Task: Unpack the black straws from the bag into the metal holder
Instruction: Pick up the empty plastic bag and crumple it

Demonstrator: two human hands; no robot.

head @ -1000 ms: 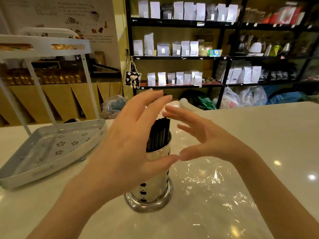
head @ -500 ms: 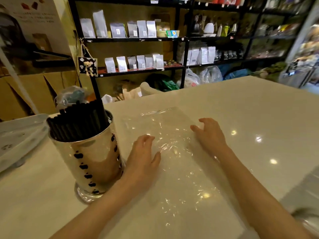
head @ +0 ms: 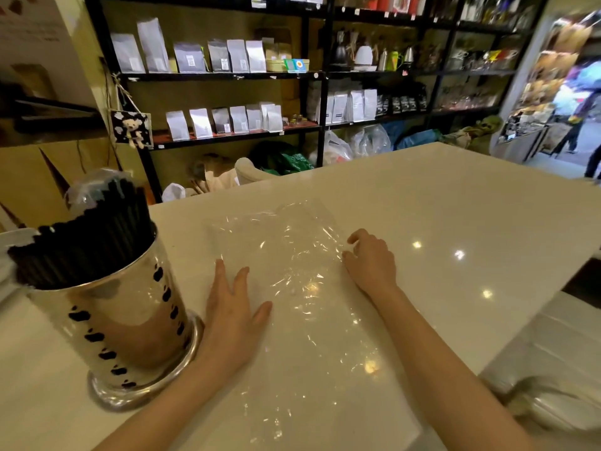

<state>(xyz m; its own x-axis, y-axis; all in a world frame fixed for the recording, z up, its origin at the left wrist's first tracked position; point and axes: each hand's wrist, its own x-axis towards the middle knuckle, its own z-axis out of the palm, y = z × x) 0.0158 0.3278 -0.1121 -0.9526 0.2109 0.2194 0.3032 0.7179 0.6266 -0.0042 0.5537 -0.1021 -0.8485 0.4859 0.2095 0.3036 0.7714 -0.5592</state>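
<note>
Straws (head: pixel 87 242), black and bunched, are stood upright in the metal holder (head: pixel 130 323) at the left of the pale worktop (head: pixel 455 203). The clear bag (head: pixel 302 288) is spread flat beside the holder. The left hand (head: pixel 232 315) is laid on the bag's near-left edge, fingers released and splayed. The right hand (head: pixel 370 262) is rested on its right edge, fingers curled loosely, nothing grasped.

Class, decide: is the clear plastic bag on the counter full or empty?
Empty: the clear plastic bag lies flat, and the black straws stand in the metal holder.
</note>
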